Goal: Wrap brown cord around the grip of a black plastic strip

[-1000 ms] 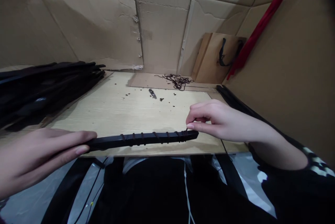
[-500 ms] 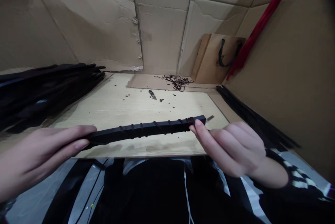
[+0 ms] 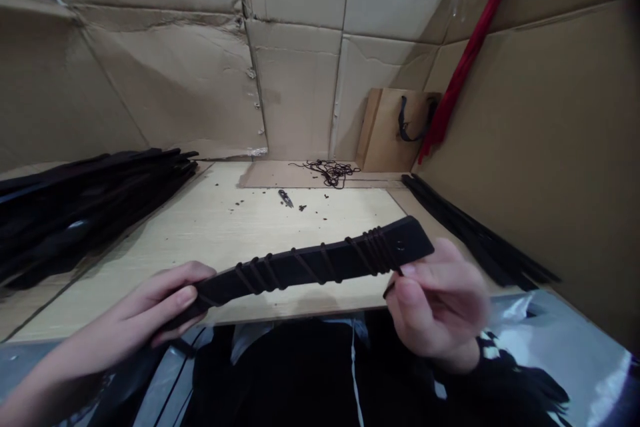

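Note:
A long flat black strip wound with dark brown cord hangs over the near edge of the light wooden table, its right end tilted up and toward me. My left hand grips the strip's left end, fingers closed round it. My right hand is just below the strip's right end. Its thumb and fingers pinch the dark cord end there, and the hand is slightly blurred.
A stack of black strips lies on the left of the table. More thin black strips lie along the right cardboard wall. A small snipping tool, cord scraps, a tangle of cord and a brown paper bag sit at the back. A red pole leans there.
My right hand dropped from above the strip's right end to below it. The strip's right end lifted and turned its flat face toward me. The view tilted upward.

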Demonstrator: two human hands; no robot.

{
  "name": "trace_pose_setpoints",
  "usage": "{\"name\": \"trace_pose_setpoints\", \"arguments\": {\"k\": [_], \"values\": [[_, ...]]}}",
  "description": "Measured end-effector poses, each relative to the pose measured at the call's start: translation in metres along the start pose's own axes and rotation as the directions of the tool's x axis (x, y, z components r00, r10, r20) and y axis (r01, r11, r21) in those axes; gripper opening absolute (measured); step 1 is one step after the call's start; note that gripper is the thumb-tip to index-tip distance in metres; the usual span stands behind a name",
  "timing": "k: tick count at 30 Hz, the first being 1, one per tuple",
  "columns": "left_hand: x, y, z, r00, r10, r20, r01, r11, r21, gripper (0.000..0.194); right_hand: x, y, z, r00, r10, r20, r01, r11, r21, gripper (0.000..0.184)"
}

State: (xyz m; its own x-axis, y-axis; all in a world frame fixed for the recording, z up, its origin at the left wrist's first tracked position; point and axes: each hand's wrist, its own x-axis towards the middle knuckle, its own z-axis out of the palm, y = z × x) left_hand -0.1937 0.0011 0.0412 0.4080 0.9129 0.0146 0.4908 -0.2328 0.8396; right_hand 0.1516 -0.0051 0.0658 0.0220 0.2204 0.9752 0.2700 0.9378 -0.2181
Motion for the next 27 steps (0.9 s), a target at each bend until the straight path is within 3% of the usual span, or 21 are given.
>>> {"name": "trace_pose_setpoints", "arguments": {"k": [3, 5, 8, 11, 17, 22, 27], "values": [[0.008, -0.002, 0.014, 0.978, 0.001, 0.209, 0.056, 0.962, -0.266, 0.036, -0.002, 0.0, 0.012, 0.97, 0.233, -0.071, -0.217, 0.96, 0.177, 0.019], [0.012, -0.007, 0.021, 0.96, -0.006, 0.279, 0.116, 0.917, -0.381, 0.038, -0.002, 0.001, 0.016, 0.933, 0.36, 0.008, -0.349, 0.898, 0.268, 0.028], [0.015, -0.014, 0.03, 0.943, 0.0, 0.332, 0.171, 0.856, -0.487, 0.04, 0.0, 0.005, 0.014, 0.87, 0.471, 0.143, -0.487, 0.782, 0.388, 0.024], [0.017, -0.018, 0.034, 0.93, 0.006, 0.367, 0.209, 0.813, -0.543, 0.039, 0.001, 0.011, 0.009, 0.836, 0.483, 0.259, -0.547, 0.712, 0.44, 0.03], [0.019, -0.024, 0.035, 0.918, 0.062, 0.391, 0.187, 0.803, -0.566, 0.037, 0.005, 0.018, -0.001, 0.761, 0.528, 0.377, -0.639, 0.71, 0.296, 0.053], [0.018, -0.028, 0.035, 0.914, 0.049, 0.403, 0.208, 0.795, -0.57, 0.036, 0.008, 0.022, 0.001, 0.71, 0.542, 0.45, -0.704, 0.573, 0.419, 0.056], [0.018, -0.027, 0.038, 0.911, 0.048, 0.41, 0.206, 0.808, -0.552, 0.036, 0.002, 0.025, 0.006, 0.745, 0.521, 0.417, -0.662, 0.499, 0.558, 0.043]]}}
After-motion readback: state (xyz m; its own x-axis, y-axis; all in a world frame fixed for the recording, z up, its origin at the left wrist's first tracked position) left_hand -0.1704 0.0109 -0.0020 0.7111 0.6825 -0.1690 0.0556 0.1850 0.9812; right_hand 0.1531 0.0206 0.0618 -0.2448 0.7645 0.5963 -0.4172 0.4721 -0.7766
